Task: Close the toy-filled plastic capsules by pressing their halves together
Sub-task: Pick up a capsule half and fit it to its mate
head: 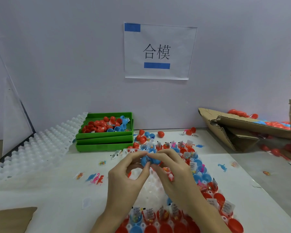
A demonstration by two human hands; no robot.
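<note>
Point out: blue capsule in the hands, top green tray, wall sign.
blue capsule [147, 161], head view, shell face showing between the fingertips.
top green tray [104, 135], head view, front wall.
wall sign [178, 47], head view, blank paper right of the characters.

One readable sign, on the wall at upper centre of the frame.

A white paper sheet [160, 52] stuck to the wall bears two large black characters, 合模. A blue rectangle sits in its upper left corner and a blue bar below the characters. The small white labels [193, 165] on the toy packets in the tray, lower right, carry print too small to read.
</note>
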